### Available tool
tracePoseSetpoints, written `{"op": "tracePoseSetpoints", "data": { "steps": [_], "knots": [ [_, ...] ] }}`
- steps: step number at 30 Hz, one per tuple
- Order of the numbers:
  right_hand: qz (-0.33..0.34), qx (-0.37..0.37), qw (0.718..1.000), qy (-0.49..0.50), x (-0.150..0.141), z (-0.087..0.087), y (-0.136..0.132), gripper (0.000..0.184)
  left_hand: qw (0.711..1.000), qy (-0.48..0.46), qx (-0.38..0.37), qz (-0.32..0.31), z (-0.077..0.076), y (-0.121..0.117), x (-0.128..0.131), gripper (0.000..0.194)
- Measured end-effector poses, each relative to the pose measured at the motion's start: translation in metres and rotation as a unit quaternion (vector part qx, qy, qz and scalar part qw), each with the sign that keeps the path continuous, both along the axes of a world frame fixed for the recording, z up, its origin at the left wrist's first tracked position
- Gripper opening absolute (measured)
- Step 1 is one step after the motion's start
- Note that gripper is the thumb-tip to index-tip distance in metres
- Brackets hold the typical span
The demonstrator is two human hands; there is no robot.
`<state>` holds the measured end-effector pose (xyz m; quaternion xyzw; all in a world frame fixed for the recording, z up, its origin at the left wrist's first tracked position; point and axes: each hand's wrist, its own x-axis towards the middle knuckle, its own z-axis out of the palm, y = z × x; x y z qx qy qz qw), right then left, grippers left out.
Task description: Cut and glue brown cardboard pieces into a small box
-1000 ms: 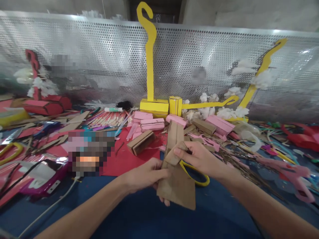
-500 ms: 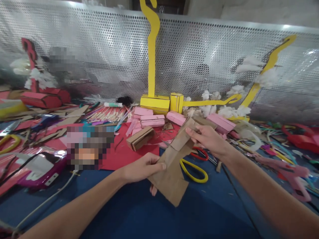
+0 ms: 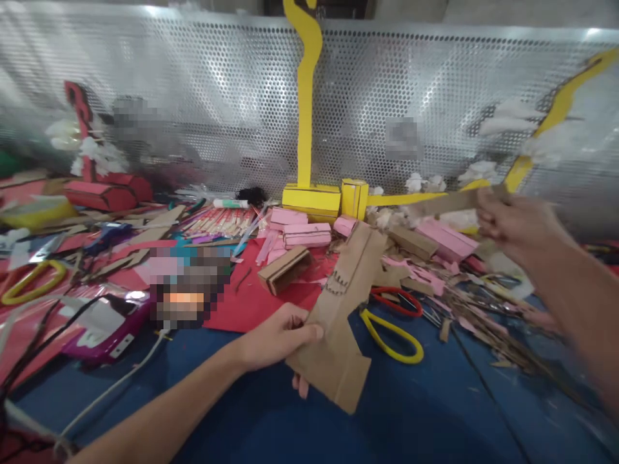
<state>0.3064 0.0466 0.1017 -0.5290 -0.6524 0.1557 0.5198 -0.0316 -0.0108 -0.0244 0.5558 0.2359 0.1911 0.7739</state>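
My left hand (image 3: 285, 335) grips a cut piece of brown cardboard (image 3: 345, 322) near its lower end, thumb on top and fingertips beneath. A short torn line with dark corrugation crosses the piece's middle. At the right, my right hand (image 3: 517, 219) is raised and slightly blurred, pinching a narrow cardboard strip (image 3: 447, 203) that points to the left. The two pieces are apart. Beside the larger piece lie scissors with a yellow handle (image 3: 394, 338) and a red handle (image 3: 399, 301); their blades are partly hidden under the cardboard.
Behind stand yellow cardboard forms (image 3: 309, 200) and pink boxes (image 3: 307, 234) against a perforated metal panel (image 3: 232, 96). A small brown box (image 3: 285, 269) rests on red sheet (image 3: 222, 309). Cardboard scraps (image 3: 507, 341) litter the right; a purple device (image 3: 111, 328) with cables sits left.
My right hand has moved up and right, away from the larger cardboard, carrying a strip off it. The torn line is now exposed. My left hand keeps its grip; the view has shifted slightly.
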Motion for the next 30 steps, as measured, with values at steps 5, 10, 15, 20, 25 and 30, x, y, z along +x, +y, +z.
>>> {"op": "tracePoseSetpoints", "data": {
  "steps": [5, 10, 15, 20, 25, 30],
  "knots": [
    [-0.036, 0.035, 0.999, 0.005, 0.014, 0.022, -0.03, 0.042, 0.995, 0.014, -0.021, 0.093, -0.004, -0.004, 0.004, 0.032],
    [-0.008, -0.018, 1.0, -0.02, -0.012, -0.009, -0.06, 0.038, 0.992, 0.002, -0.012, 0.129, -0.002, -0.008, 0.008, 0.029],
    [0.114, -0.087, 0.988, 0.063, -0.062, -0.024, -0.051, 0.033, 0.991, -0.016, -0.021, 0.133, 0.001, -0.004, 0.015, 0.028],
    [0.27, -0.173, 0.941, 0.108, -0.151, 0.004, -0.009, 0.021, 0.992, -0.016, -0.031, 0.118, -0.003, -0.001, 0.013, 0.033],
    [0.258, -0.145, 0.954, 0.045, -0.167, 0.007, 0.006, 0.042, 0.989, -0.027, -0.028, 0.14, -0.004, -0.003, 0.009, 0.032],
    [0.136, -0.055, 0.988, -0.038, -0.098, -0.046, -0.017, 0.045, 0.992, -0.03, -0.026, 0.117, 0.005, -0.009, 0.016, 0.04]
  ]
}}
